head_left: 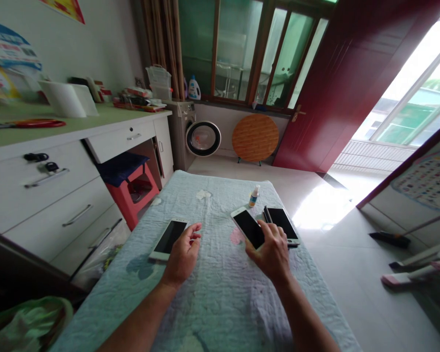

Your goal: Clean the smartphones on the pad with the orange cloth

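One phone [248, 228], lower end seemingly behind the right hand [273, 250]

The table [212, 303] wears quilted cloth [208, 215], matt and puckered. Along it from left to right, the first phone [171, 236], the second phone [248, 224] and the top stacked phone [283, 224] have smooth, glossy screens; the small bottle [254, 197] looks like plastic. Left of the table, the stool [124, 200] is plastic. Beyond the table, the round board [255, 138] shows smooth wood grain. Right of the table, the floor [326, 264] is glossy.
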A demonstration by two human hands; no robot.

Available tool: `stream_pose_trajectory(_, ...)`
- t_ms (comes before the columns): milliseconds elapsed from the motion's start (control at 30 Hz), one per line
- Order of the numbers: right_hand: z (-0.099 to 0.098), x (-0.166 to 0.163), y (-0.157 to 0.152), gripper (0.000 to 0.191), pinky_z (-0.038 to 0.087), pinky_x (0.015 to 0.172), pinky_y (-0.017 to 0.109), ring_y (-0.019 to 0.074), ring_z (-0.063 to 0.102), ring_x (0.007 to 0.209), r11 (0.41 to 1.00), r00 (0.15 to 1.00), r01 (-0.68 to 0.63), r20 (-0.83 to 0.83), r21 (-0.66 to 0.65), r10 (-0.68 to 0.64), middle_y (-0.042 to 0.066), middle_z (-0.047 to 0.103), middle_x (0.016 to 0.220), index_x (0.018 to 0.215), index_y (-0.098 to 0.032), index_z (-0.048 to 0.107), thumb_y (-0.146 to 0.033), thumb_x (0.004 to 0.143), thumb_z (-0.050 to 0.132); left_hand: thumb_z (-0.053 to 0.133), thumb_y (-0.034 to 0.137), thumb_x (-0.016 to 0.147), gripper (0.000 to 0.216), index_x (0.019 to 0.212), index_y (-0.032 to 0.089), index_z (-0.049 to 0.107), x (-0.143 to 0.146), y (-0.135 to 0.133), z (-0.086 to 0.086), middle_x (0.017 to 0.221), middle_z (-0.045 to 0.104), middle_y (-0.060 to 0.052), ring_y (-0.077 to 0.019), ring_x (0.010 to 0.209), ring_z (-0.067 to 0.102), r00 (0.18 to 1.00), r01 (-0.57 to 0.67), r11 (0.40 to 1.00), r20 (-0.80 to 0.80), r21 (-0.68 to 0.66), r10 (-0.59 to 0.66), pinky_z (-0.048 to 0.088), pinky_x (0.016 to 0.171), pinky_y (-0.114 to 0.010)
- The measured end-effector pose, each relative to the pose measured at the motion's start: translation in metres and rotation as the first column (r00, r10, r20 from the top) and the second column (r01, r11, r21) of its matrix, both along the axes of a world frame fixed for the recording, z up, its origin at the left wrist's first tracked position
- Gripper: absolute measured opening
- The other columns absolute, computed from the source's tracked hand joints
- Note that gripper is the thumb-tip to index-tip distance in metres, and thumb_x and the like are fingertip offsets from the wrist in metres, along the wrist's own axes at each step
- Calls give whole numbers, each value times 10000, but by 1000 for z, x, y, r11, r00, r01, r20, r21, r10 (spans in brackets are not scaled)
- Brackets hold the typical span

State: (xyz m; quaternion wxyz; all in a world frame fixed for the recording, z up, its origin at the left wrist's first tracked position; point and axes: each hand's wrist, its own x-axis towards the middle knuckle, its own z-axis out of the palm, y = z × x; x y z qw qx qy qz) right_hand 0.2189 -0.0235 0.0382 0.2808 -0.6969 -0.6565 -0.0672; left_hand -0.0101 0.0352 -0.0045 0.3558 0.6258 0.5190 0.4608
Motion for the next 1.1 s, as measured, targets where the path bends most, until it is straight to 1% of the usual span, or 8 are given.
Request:
stream_pose_trajectory(100, 3, 24, 6, 505, 378, 884, 403, 278, 512, 963, 982, 987, 160, -3, 104, -161, 108, 601, 1038, 1172, -162, 582, -456, 761, 575, 494, 303, 775, 407, 1130, 133, 598, 0, 0, 1, 1131, 660, -122, -228, 924, 654, 1000, -1, 1000, 6, -4, 1, 528, 830, -365)
stream_pose_trajectory(167, 3, 40, 9, 505, 357, 895, 397, 281, 507, 979, 947, 959, 280, -11, 154, -282, 111, 604, 1060, 1159, -156, 591, -466, 761, 568, 493, 306, 773, 404, 1120, 132, 604, 0, 0, 1, 1126, 663, -123, -229, 920, 653, 1000, 0, 1000, 6, -1, 0, 529, 829, -368)
stream_pose_trajectory(300, 0, 64, 14, 526, 326, 862, 391, 299, 491, 994, 864, 872, 486, -10, 132, -489, 120, 609, 1072, 1155, -163, 602, -500, 752, 565, 501, 294, 756, 382, 1085, 144, 625, 0, -1, 1, 1102, 674, -110, -223, 907, 656, 1000, -1, 1000, 5, 4, 1, 532, 827, -362)
stream_pose_trajectory(400, -1, 75, 16, 522, 315, 827, 389, 306, 489, 981, 821, 824, 564, 3, 90, -566, 123, 611, 1049, 1131, -174, 620, -518, 741, 572, 498, 293, 758, 387, 1091, 143, 628, -1, -1, 0, 1076, 682, -104, -222, 899, 658, 1000, 5, 1000, 0, 11, -5, 533, 824, -360)
stream_pose_trajectory(533, -1, 79, 17, 505, 312, 791, 389, 309, 490, 954, 798, 798, 602, 18, 25, -602, 120, 612, 995, 1098, -188, 642, -534, 736, 576, 492, 292, 774, 381, 1096, 148, 636, 0, -2, -1, 1026, 691, -92, -221, 888, 657, 999, 28, 1000, -22, 9, -27, 534, 804, -349)
stream_pose_trajectory(667, -4, 77, 18, 505, 305, 792, 399, 311, 482, 950, 800, 800, 600, 43, -22, -599, 126, 603, 993, 1095, -187, 642, -535, 734, 578, 480, 285, 789, 376, 1104, 151, 635, 0, -3, -2, 1000, 690, -84, -220, 891, 656, 998, 46, 999, -42, 4, -46, 530, 797, -344)
stream_pose_trajectory(933, -9, 79, 21, 501, 318, 775, 396, 314, 501, 920, 790, 789, 613, 76, -27, -610, 121, 609, 952, 1056, -192, 655, -560, 721, 593, 473, 289, 797, 368, 1098, 155, 635, 0, -6, 1, 1000, 692, -82, -217, 888, 658, 996, 61, 998, -68, 6, -60, 530, 808, -337)
stream_pose_trajectory(1100, -8, 76, 19, 525, 327, 773, 400, 317, 509, 925, 795, 795, 605, 89, -46, -600, 132, 612, 972, 1092, -178, 646, -566, 744, 577, 464, 302, 803, 375, 1106, 155, 629, 1, -7, 2, 1014, 690, -83, -215, 886, 658, 994, 74, 997, -86, 3, -73, 531, 809, -335)
